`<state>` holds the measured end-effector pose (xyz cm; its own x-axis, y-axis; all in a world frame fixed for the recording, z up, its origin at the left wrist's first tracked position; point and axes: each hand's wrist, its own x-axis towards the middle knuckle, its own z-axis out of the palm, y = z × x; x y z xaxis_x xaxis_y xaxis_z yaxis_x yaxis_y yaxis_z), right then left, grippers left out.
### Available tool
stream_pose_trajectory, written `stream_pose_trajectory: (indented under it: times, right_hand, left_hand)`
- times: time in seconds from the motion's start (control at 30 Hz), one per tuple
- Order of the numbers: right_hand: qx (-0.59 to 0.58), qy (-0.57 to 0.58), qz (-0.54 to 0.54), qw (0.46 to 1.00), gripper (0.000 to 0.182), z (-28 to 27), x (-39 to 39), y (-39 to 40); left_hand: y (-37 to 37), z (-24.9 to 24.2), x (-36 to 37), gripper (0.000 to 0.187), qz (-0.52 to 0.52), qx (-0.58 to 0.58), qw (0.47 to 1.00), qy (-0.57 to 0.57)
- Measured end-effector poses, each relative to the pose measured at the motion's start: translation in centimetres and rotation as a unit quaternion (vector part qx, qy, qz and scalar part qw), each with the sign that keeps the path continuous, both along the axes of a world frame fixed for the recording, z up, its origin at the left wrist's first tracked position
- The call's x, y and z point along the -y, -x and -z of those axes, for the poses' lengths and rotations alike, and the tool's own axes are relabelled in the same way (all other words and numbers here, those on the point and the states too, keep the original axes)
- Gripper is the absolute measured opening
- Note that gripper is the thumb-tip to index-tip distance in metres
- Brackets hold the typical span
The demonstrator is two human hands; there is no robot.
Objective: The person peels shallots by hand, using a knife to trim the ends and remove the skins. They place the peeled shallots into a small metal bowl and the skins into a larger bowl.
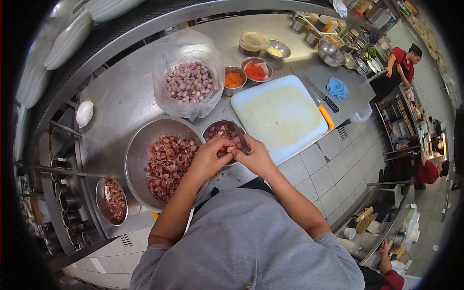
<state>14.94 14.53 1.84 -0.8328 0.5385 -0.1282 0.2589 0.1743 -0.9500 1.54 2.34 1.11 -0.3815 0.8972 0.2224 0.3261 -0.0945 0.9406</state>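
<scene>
Pinched a small pale bulb [231,149] in the fingertips of the left hand [215,152] and gripped a knife [243,140] in the curled right hand [256,157], close to the bulb. Held both over a small steel bowl [205,131], beside the large bowl [137,147] and near the white cutting board [279,116].

Small shallot [230,149], dark knife [240,136] above metal bowl [209,126]

Right of the right hand [257,157], the flat white rectangular board [280,113] is offering low passage; ahead, the narrow dark blade [240,136] is jutting, while left of the left hand [215,155], the wide steel bowl [138,150] and bulging clear plastic bag [186,47] are standing as obstacles.
</scene>
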Motion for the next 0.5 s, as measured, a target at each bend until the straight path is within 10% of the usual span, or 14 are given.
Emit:
stream_pose_trajectory:
  times: [0.3,0.5]
  right_hand:
    - [-0.085,0.176,0.001,0.981,0.025,0.8,0.3,0.0]
    - [-0.087,0.114,0.018,0.989,0.032,1.1,0.2,-0.3]
  left_hand:
    - [-0.4,1.4,-0.1,0.014,0.01,0.172,0.985,0.021]
    - [0.2,0.2,-0.3,0.019,0.0,-0.029,0.999,0.016]
